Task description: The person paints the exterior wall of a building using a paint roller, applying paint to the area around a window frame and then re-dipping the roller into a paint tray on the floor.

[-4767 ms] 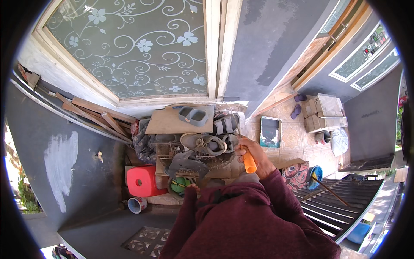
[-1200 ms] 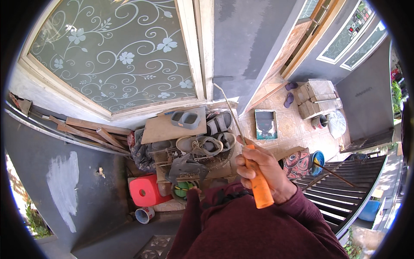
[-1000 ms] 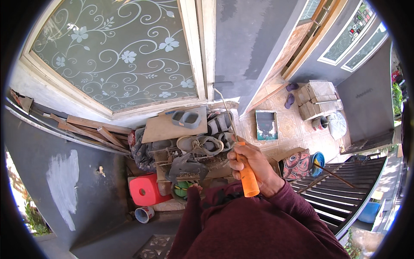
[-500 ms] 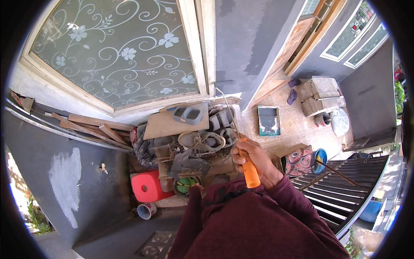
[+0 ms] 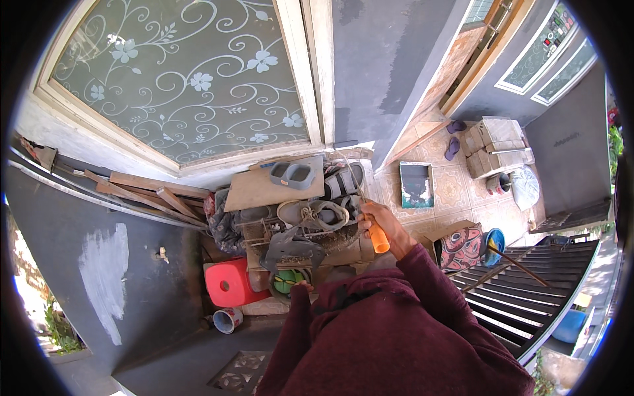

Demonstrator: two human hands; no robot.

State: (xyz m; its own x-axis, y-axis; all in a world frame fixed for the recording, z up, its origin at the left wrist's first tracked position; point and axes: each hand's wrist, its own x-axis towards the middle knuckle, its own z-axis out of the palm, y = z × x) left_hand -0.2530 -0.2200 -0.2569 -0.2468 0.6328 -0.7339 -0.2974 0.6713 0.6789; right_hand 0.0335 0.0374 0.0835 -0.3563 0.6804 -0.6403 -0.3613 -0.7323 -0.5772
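My right hand (image 5: 380, 221) is closed around the orange handle of a paint roller (image 5: 378, 239). Its thin bent wire runs away from me toward the foot of the grey wall (image 5: 370, 72); the roller sleeve cannot be made out against it. Darker grey patches mark that wall. Only a little of my left hand (image 5: 305, 286) shows past its sleeve, low beside a round container (image 5: 272, 285) with something green (image 5: 288, 280) in it; its fingers are mostly hidden. Dusty shoes (image 5: 310, 214) lie on a rack beyond my hands.
A grey two-hollow block (image 5: 292, 175) rests on a board (image 5: 247, 191). Left of me are a red stool (image 5: 228, 285), a small pail (image 5: 227, 321) and wood strips (image 5: 148, 187). A paint tray (image 5: 417, 185), boxes (image 5: 492, 145) and a slatted metal gate (image 5: 528, 290) are to the right.
My right hand has moved a little away from me, toward the wall, with the roller handle, which now looks shorter. My left hand has hardly moved.
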